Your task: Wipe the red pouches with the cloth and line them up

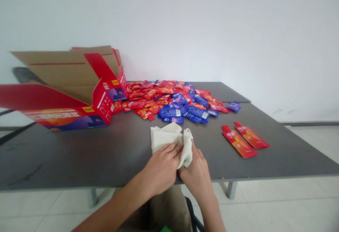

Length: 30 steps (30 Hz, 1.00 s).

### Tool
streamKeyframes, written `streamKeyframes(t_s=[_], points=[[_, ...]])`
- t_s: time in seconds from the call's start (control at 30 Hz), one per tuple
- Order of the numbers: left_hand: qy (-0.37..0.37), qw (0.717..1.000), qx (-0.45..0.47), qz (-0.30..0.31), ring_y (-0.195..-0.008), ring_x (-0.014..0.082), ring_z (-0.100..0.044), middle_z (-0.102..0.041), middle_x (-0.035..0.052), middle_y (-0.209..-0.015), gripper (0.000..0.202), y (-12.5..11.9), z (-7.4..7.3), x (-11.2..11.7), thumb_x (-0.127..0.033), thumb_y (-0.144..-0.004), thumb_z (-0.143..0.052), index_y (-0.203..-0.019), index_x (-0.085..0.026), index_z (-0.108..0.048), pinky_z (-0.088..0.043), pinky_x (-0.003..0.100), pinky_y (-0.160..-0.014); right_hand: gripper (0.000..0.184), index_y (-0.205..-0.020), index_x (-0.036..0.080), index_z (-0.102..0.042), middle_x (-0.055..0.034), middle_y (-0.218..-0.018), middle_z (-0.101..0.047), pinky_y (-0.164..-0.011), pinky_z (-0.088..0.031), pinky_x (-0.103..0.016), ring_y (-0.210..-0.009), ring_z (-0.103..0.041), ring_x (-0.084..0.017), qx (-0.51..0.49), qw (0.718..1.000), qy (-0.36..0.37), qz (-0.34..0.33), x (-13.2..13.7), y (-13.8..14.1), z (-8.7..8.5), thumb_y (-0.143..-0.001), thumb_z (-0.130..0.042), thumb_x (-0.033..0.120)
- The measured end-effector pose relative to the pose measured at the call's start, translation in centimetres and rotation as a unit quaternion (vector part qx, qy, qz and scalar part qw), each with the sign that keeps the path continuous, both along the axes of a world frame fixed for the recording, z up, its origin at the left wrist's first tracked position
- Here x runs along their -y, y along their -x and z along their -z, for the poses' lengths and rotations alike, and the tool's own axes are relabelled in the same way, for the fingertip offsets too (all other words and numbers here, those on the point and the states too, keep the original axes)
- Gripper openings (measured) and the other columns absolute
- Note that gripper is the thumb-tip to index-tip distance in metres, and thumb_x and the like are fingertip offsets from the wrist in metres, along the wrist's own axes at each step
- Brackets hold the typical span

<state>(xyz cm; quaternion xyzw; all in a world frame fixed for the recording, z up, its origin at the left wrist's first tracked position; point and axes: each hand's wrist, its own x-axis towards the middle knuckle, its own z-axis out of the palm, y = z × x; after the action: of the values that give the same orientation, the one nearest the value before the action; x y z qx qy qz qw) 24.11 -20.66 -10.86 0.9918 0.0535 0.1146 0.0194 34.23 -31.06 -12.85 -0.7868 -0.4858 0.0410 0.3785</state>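
A folded white cloth [165, 136] lies near the front edge of the table, in the middle of the view. My left hand [162, 168] rests over its lower part, fingers closed on the fabric. A rolled or bunched end of the cloth stands up between my two hands. My right hand [196, 168] is closed round that bunched end, thumb and fingers partly hidden behind it. To the right of my hands, two red sachets [239, 143] with orange patches lie side by side, apart from both hands.
A heap of red and blue sachets [169, 99] spreads across the back of the dark grey table [127, 154]. At the left stands an open red carton [76, 117], flaps raised, with a second open carton [118, 83] behind it. A white wall [185, 27] rises behind the table.
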Motion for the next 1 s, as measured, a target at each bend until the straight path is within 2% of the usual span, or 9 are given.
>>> streamKeyframes(t_s=[0.1,0.23,0.37,0.43,0.6,0.7,0.8,0.9,1.0], points=[[0.001,0.999,-0.004,-0.036,-0.134,0.0244,-0.042,-0.050,0.0136,-0.142,0.047,-0.4,-0.1,-0.7,-0.012,-0.088,-0.042,-0.135,-0.009,-0.048,-0.030,0.038,-0.113,0.046,-0.124,0.014,-0.051,-0.0114,-0.101,-0.063,-0.083,-0.049,-0.037,-0.095,-0.059,-0.028,-0.013,1.000,0.001,0.020,0.0,0.1,0.1,-0.078,-0.054,0.017],[-0.017,0.998,-0.015,-0.056,-0.131,0.0249,-0.047,-0.056,0.0157,-0.136,0.044,-1.1,-0.6,-2.4,-0.012,-0.088,-0.041,-0.130,-0.008,-0.052,-0.033,0.038,-0.111,0.054,-0.131,0.013,-0.046,-0.0122,-0.101,-0.062,-0.081,-0.050,-0.038,-0.092,-0.060,-0.028,-0.016,0.999,0.002,0.047,0.1,0.1,0.3,-0.079,-0.058,0.025],[-0.010,1.000,0.000,-0.002,-0.135,0.0212,-0.042,-0.052,0.0132,-0.140,0.045,-0.5,-0.2,-0.9,-0.013,-0.089,-0.042,-0.133,-0.011,-0.049,-0.024,0.034,-0.116,0.043,-0.120,0.014,-0.054,-0.0101,-0.098,-0.064,-0.084,-0.049,-0.037,-0.095,-0.058,-0.027,0.000,1.000,-0.003,0.009,0.1,0.0,0.1,-0.077,-0.052,0.014],[0.003,1.000,0.007,-0.007,-0.136,0.0217,-0.041,-0.050,0.0123,-0.142,0.047,-0.4,0.1,-0.5,-0.013,-0.089,-0.042,-0.135,-0.012,-0.047,-0.025,0.035,-0.116,0.038,-0.114,0.014,-0.057,-0.0106,-0.097,-0.064,-0.085,-0.049,-0.037,-0.096,-0.058,-0.027,0.011,1.000,-0.003,0.005,0.1,0.0,0.0,-0.076,-0.052,0.013],[0.015,0.996,0.011,-0.089,-0.131,0.0237,-0.047,-0.053,0.0151,-0.138,0.049,-0.6,-0.5,-3.0,-0.007,-0.083,-0.042,-0.131,-0.007,-0.053,-0.035,0.036,-0.111,0.060,-0.135,0.010,-0.045,-0.0144,-0.104,-0.063,-0.083,-0.052,-0.039,-0.092,-0.061,-0.027,0.018,0.999,0.005,0.047,0.1,0.0,0.7,-0.080,-0.059,0.028],[0.046,0.986,0.067,-0.145,-0.129,0.0199,-0.050,-0.050,0.0101,-0.142,0.056,1.6,-2.1,-3.9,-0.004,-0.079,-0.039,-0.133,-0.012,-0.053,-0.039,0.032,-0.109,0.061,-0.137,0.008,-0.043,-0.0171,-0.116,-0.062,-0.091,-0.050,-0.039,-0.105,-0.059,-0.028,0.059,0.998,0.002,0.034,0.1,-0.1,1.3,-0.082,-0.058,0.028],[0.057,0.970,0.127,-0.199,-0.127,0.0207,-0.052,-0.050,0.0066,-0.143,0.059,5.1,-3.5,-3.7,-0.004,-0.075,-0.038,-0.130,-0.015,-0.056,-0.039,0.034,-0.109,0.057,-0.134,0.005,-0.047,-0.0194,-0.129,-0.057,-0.102,-0.045,-0.039,-0.120,-0.051,-0.030,0.131,0.991,0.024,0.013,-0.3,-0.2,1.0,-0.084,-0.058,0.031],[0.052,0.961,0.129,-0.240,-0.125,0.0234,-0.054,-0.051,0.0075,-0.142,0.057,8.2,-3.7,-3.8,-0.005,-0.074,-0.038,-0.125,-0.014,-0.061,-0.039,0.038,-0.109,0.046,-0.125,0.004,-0.054,-0.0210,-0.127,-0.058,-0.099,-0.046,-0.042,-0.117,-0.053,-0.032,0.209,0.970,0.122,-0.003,-1.3,0.0,-0.6,-0.088,-0.054,0.032],[0.061,0.956,0.107,-0.266,-0.122,0.0242,-0.056,-0.053,0.0071,-0.140,0.054,9.7,-2.8,-4.6,-0.006,-0.075,-0.038,-0.122,-0.015,-0.063,-0.040,0.039,-0.108,0.034,-0.118,0.004,-0.058,-0.0224,-0.110,-0.065,-0.082,-0.053,-0.041,-0.102,-0.062,-0.033,0.262,0.935,0.239,-0.027,-3.0,0.4,-2.5,-0.089,-0.048,0.018]])
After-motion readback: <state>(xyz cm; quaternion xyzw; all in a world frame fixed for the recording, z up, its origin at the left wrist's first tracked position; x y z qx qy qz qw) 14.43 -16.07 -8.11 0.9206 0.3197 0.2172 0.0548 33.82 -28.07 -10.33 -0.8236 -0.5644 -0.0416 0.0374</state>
